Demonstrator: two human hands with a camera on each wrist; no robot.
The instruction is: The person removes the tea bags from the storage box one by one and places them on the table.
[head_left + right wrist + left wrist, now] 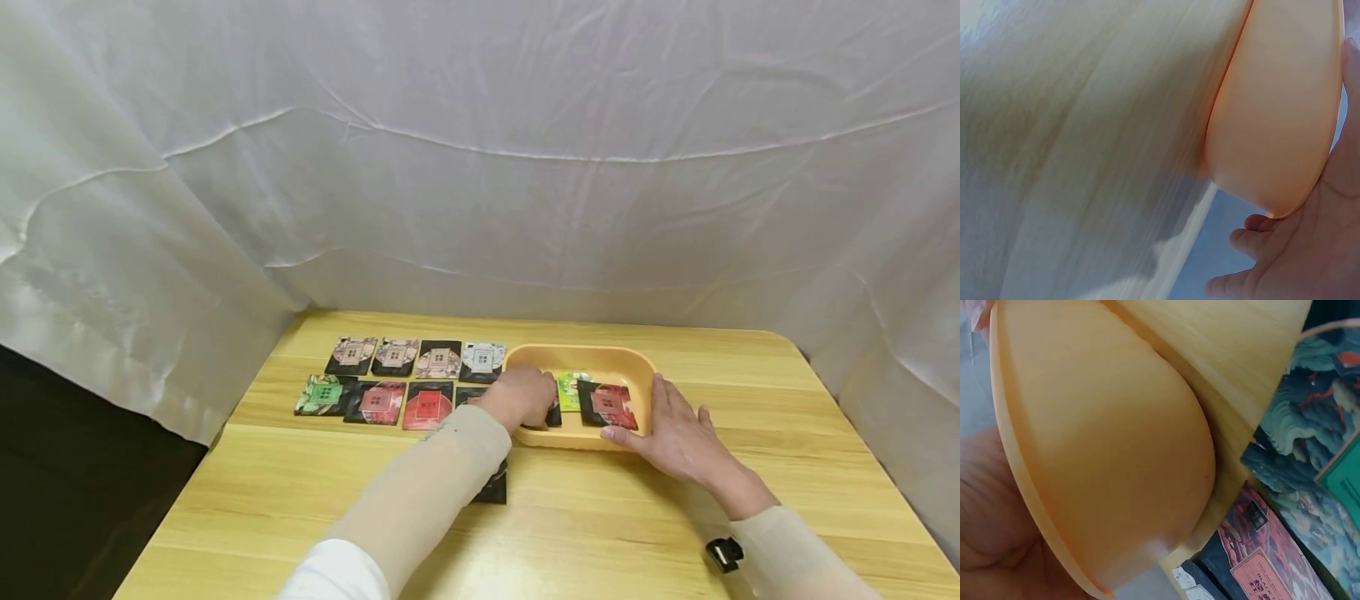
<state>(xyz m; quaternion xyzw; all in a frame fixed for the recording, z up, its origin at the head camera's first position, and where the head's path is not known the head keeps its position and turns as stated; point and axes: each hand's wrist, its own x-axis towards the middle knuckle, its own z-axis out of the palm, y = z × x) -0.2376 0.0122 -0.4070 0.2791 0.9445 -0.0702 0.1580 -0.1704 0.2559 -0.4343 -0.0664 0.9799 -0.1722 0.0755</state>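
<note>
A yellow-orange plastic tray [600,442] stands on the table. My left hand [521,396] reaches over its left end, fingers curled down at a black sachet [555,415], which the hand partly covers; the fingertip contact is mostly hidden. My right hand [678,429] rests against the tray's right end, thumb at the near rim and fingers fairly straight along the outside. In the right wrist view, the tray wall [1272,112] lies against that palm. Also inside the tray are a red-and-black sachet [609,405] and a bright green sachet [572,392].
Left of the tray lie rows of sachets, including a white-and-black one [482,360], a red one [428,406] and a green one [325,395]. Another black sachet [492,487] lies partly under the left forearm. Pale curtains [525,208] hang behind the wooden table [300,500].
</note>
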